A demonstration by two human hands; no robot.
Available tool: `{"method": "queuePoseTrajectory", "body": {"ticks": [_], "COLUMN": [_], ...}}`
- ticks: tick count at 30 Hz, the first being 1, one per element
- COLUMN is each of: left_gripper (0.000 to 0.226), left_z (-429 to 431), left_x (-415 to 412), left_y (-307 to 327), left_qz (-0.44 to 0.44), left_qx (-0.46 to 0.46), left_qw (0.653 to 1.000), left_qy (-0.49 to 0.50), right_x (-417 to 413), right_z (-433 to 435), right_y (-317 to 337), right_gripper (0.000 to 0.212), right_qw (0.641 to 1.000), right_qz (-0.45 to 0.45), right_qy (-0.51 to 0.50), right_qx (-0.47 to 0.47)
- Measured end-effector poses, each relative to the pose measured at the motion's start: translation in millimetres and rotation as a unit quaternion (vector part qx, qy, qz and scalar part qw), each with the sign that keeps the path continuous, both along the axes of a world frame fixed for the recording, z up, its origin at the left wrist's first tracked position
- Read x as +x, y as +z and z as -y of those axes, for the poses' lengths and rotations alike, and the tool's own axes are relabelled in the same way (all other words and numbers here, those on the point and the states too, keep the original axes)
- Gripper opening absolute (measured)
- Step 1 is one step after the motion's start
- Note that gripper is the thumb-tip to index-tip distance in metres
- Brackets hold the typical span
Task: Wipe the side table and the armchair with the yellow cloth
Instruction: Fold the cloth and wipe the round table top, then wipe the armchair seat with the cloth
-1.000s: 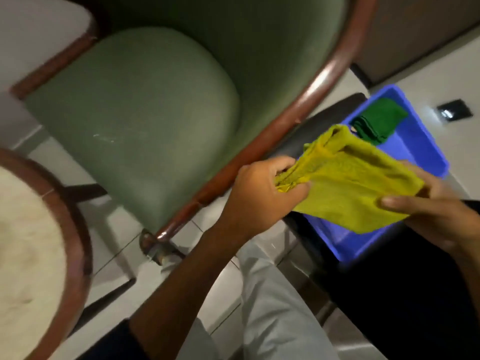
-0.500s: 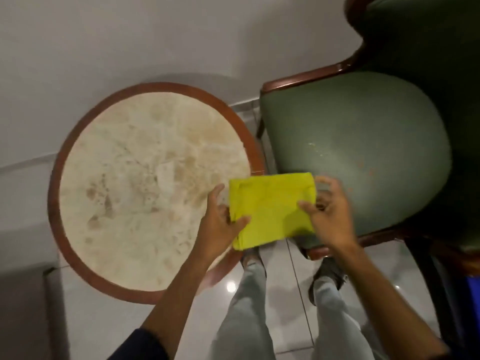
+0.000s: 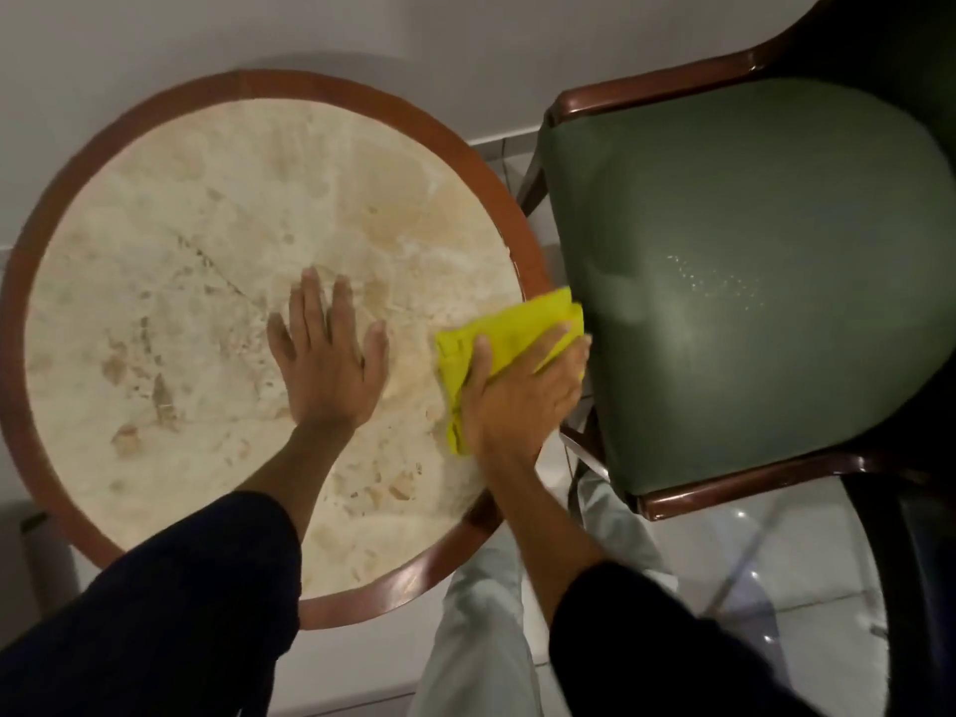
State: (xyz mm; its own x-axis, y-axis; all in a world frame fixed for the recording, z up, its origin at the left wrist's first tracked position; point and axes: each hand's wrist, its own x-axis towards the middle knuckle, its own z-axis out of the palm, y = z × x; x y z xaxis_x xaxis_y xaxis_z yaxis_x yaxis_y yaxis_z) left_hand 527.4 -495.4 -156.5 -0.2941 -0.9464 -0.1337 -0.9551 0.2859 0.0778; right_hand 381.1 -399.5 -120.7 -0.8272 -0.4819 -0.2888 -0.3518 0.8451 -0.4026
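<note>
Yellow cloth (image 3: 509,328) lies folded at the table's (image 3: 258,82) right edge, just beside the armchair (image 3: 750,302). The right hand (image 3: 522,401) presses it flat with straight fingers (image 3: 561,349), and the left hand (image 3: 323,364) rests open on the table. Its long axis slants up toward the seat. I judge the wiping barely begun, the armchair still to do.

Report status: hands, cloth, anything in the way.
Left hand flat on side table top. Right hand pressing yellow cloth at table's right edge. Armchair seat close beside cloth.

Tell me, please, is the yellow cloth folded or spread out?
Folded: the yellow cloth shows doubled layers beneath the right hand on the side table.
</note>
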Motion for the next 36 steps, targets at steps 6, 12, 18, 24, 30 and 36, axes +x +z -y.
{"method": "queuePoseTrajectory", "body": {"ticks": [6, 12, 18, 24, 30, 36], "left_gripper": [0.065, 0.064, 0.063, 0.058, 0.057, 0.065], "left_z": [0, 0, 1, 8, 14, 10], "left_x": [2, 2, -1, -48, -161, -196], "left_y": [-1, 1, 4, 23, 37, 9], "left_qz": [-0.034, -0.036, -0.008, -0.018, -0.085, -0.013], "left_qx": [-0.008, 0.001, -0.018, -0.06, 0.011, 0.02], "left_qw": [0.999, 0.999, 1.0, 0.994, 0.973, 0.972], "left_qy": [0.011, 0.01, -0.001, -0.093, -0.216, -0.232], "right_x": [-62, -73, -44, -83, -201, -290], "right_z": [99, 95, -19, -34, -68, -121], "right_y": [-12, -16, -13, 14, 60, 12], "right_gripper": [0.068, 0.06, 0.059, 0.05, 0.049, 0.052], "right_qw": [0.969, 0.95, 0.986, 0.966, 0.967, 0.986], "right_qz": [-0.096, -0.118, 0.01, 0.113, -0.045, -0.099], "right_qy": [0.229, 0.289, 0.146, -0.008, -0.044, -0.132], "right_qx": [0.0, 0.002, -0.08, -0.233, -0.249, -0.021]}}
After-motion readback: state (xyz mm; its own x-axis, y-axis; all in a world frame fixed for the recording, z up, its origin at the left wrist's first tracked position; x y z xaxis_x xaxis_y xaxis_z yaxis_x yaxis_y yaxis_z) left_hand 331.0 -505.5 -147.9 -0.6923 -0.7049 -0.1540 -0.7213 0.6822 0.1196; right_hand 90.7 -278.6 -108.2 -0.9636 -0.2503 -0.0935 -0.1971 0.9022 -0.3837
